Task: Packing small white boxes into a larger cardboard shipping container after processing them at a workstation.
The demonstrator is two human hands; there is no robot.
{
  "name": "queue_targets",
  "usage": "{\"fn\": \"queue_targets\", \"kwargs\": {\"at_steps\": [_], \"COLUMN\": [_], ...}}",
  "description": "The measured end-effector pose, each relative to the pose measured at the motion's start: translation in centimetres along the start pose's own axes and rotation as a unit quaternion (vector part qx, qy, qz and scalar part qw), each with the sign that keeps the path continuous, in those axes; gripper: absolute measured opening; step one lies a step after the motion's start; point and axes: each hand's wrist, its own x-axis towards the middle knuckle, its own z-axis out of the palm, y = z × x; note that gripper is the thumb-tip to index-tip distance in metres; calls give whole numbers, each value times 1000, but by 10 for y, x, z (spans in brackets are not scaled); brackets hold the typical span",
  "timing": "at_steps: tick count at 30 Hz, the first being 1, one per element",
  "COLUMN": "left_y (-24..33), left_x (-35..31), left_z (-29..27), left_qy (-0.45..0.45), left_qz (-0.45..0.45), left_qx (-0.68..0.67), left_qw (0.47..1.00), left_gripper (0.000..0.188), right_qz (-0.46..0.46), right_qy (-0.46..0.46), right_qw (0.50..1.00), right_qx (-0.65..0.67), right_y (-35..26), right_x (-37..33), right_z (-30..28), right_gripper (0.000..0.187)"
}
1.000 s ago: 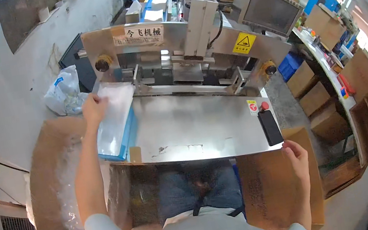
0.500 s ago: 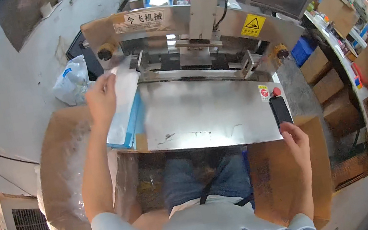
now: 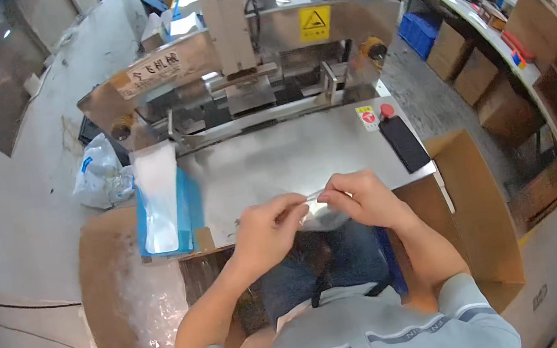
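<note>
Both hands meet over the front edge of the metal worktable (image 3: 277, 163). My left hand (image 3: 270, 229) pinches a thin, see-through plastic bag or film (image 3: 323, 218) at its top edge. My right hand (image 3: 361, 200) pinches the same edge a little to the right, so the film hangs between them. Its lower part is hard to make out against my lap. On the table's left side stands a blue box (image 3: 191, 208) with a stack of whitish, translucent sheets or bags (image 3: 161, 194) lying on it.
A machine with a vertical metal head (image 3: 228, 30) spans the table's back. A black phone (image 3: 403, 143) lies at the right by a red button (image 3: 386, 110). Cardboard boxes flank me; the left box (image 3: 107, 279) holds clear plastic, while the right box (image 3: 483, 212) stands beyond the table edge.
My left hand has left the stack and come to the middle. My right hand has moved from beside the phone to join it, and both now grip the film. The view has swung right.
</note>
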Motion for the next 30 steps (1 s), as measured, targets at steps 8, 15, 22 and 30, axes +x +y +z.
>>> {"fn": "queue_targets", "kwargs": {"at_steps": [8,15,22,30], "left_y": [-40,-81,-2,-49], "left_x": [-11,-22,10,-1], "left_z": [25,48,13,6], "left_qy": [47,214,-181,-281], "left_qz": [-293,-137,-51,-47], "left_qx": [-222,20,86,137], "left_qw": [929,967,978,949], "left_gripper": [29,17,28,17], "right_qz": [-125,-103,-125,-27], "right_qy": [145,11,-71,-222], "right_qw": [980,992,979,972], "right_qx": [-52,-68,-141,-69], "right_y": [10,31,40,40], "right_x": [-1,-14,-17,-25], "right_z": [8,18,23,6], "right_gripper": [7,13,20,16]}}
